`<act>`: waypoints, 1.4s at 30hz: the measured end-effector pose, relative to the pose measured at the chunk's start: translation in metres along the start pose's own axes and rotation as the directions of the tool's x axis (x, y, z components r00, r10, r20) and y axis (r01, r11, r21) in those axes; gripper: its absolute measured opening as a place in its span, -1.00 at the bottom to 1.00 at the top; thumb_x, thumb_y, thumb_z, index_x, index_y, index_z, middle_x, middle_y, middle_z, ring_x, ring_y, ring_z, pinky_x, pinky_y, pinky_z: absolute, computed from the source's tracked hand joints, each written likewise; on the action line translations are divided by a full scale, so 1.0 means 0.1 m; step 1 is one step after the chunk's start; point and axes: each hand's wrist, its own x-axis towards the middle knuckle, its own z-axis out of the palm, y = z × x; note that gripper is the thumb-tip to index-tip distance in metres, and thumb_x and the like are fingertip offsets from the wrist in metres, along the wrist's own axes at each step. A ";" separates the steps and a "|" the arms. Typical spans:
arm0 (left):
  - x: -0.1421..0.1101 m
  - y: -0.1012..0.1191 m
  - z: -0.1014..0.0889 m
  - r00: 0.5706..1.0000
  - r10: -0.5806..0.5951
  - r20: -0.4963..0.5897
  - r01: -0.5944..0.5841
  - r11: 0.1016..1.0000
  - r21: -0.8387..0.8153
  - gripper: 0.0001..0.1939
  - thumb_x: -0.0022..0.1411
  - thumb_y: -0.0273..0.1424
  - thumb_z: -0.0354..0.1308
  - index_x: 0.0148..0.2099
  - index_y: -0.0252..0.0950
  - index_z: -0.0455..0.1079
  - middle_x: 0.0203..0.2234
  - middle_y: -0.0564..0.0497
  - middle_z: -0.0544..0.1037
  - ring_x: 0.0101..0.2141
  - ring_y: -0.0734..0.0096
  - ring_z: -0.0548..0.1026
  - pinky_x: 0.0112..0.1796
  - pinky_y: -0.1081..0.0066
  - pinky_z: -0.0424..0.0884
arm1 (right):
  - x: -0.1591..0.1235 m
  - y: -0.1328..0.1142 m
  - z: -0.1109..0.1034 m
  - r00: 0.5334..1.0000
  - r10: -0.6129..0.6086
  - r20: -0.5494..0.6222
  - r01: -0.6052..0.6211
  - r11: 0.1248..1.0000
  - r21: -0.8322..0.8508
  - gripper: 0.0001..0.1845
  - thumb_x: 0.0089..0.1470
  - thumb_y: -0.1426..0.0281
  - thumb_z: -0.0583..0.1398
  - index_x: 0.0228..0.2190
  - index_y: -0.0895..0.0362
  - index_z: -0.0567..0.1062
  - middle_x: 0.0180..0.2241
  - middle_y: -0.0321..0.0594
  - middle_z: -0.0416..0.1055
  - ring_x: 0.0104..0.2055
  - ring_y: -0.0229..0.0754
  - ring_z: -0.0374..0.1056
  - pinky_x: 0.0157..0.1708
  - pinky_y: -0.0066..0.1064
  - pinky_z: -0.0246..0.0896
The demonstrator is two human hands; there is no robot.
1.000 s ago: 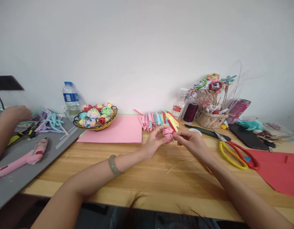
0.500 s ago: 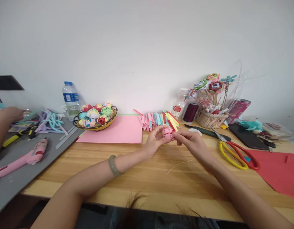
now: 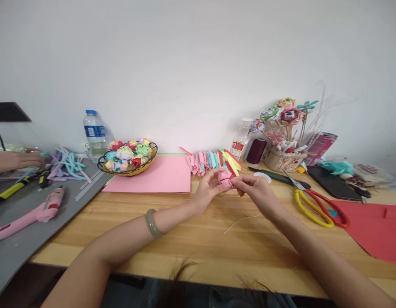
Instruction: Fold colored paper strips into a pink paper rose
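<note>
Pink folded paper (image 3: 224, 179), held over the wooden surface (image 3: 191, 244)
Left hand (image 3: 206, 191) curls its fingers around it; right hand (image 3: 258, 190) pinches at its edge.

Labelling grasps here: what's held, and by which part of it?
Pink folded paper: left hand holds its left side, right hand pinches its right edge. Exact contact points partly hidden.

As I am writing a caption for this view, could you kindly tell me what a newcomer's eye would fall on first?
Probably the folded pink paper near the middle of the view, held between the fingers of the left hand and right hand. Next might come the basket of colourful paper flowers, farther left. On the right, the scissors, with one yellow and one red handle, also stand out.
</note>
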 end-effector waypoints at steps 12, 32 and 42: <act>-0.01 -0.01 -0.01 0.999 0.053 -0.013 -0.052 0.996 0.073 -0.58 -0.05 -0.41 0.23 -0.08 -0.21 0.31 -0.13 -0.01 0.37 -0.12 0.33 0.35 -0.13 0.34 0.30 | 0.02 0.04 0.05 0.998 -0.031 -0.057 0.029 0.999 -0.033 -0.58 -0.22 0.02 0.19 -0.60 0.15 0.45 -0.69 -0.33 0.23 -0.63 -0.32 0.10 -0.63 -0.47 -0.01; -0.01 0.00 -0.02 0.999 -0.003 0.032 0.001 0.998 0.066 -0.48 -0.02 -0.38 0.22 0.05 -0.17 0.28 -0.10 -0.02 0.40 -0.11 0.30 0.38 -0.07 0.27 0.27 | 0.10 0.21 -0.13 0.978 0.009 0.209 -0.046 0.984 0.173 -0.66 -0.06 0.15 0.18 -0.58 0.20 0.45 -0.70 -0.37 0.23 -0.62 -0.37 0.08 -0.57 -0.48 -0.05; -0.02 0.02 -0.02 1.000 -0.005 0.026 0.003 0.996 0.089 -0.45 -0.02 -0.38 0.22 0.06 -0.23 0.27 -0.05 -0.07 0.39 -0.04 0.23 0.34 -0.02 0.24 0.21 | 0.08 0.20 -0.07 0.975 0.063 0.213 -0.108 0.972 0.210 -0.66 -0.11 0.15 0.22 -0.59 0.20 0.41 -0.66 -0.38 0.26 -0.70 -0.44 0.10 -0.69 -0.54 -0.08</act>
